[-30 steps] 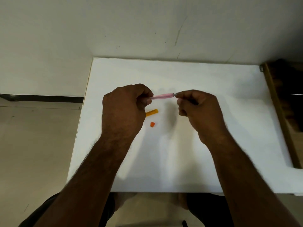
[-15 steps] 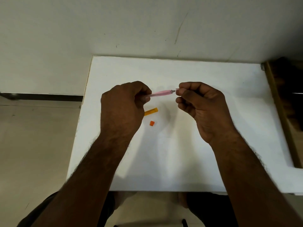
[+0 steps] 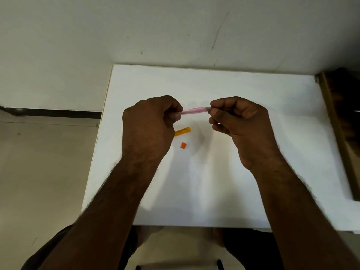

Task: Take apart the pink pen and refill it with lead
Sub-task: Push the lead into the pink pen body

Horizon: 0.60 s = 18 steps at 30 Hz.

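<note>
I hold the pink pen (image 3: 192, 111) level above the white table (image 3: 253, 94), between both hands. My left hand (image 3: 150, 125) is closed around its left end, hiding that end. My right hand (image 3: 239, 121) pinches the grey tip at the pen's right end with thumb and forefinger. A yellow-orange lead case (image 3: 183, 131) lies on the table just below the pen, partly behind my left hand. A small orange cap (image 3: 183, 145) lies a little nearer to me.
A dark wooden piece of furniture (image 3: 342, 121) borders the table's right edge. The table's left edge drops to a tiled floor (image 3: 44, 172). A white wall (image 3: 175, 32) runs behind the table.
Both hands and the pen have risen slightly and drifted away from me. My right hand's fingers have shifted on the pen's tip; a short grey tip now shows between pen and fingers.
</note>
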Motion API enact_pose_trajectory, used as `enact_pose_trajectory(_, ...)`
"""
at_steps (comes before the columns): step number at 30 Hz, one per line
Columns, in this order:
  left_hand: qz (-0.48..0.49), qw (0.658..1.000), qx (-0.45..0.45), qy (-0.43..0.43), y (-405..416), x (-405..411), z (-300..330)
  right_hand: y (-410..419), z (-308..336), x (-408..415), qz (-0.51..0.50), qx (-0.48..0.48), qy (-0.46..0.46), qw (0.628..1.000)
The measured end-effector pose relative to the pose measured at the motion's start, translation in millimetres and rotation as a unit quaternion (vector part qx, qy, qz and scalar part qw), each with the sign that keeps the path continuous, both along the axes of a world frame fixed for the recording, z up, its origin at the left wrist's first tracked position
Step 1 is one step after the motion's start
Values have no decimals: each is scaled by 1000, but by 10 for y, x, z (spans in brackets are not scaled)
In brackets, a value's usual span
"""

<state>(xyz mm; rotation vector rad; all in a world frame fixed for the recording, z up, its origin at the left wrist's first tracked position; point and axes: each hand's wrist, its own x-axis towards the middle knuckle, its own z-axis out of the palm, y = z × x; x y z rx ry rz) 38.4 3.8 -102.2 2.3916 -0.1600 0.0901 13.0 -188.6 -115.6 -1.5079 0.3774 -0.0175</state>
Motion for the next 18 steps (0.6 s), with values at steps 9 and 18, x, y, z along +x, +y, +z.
enact_pose_trajectory(9,-9,1000,4,-6,-21,-11,-30,9,-7,-7,9,-14,-9,1000)
enact_pose_trajectory(18,7,997,-66,44,-76,-8,-39,34,8,-22,-5,50,9,999)
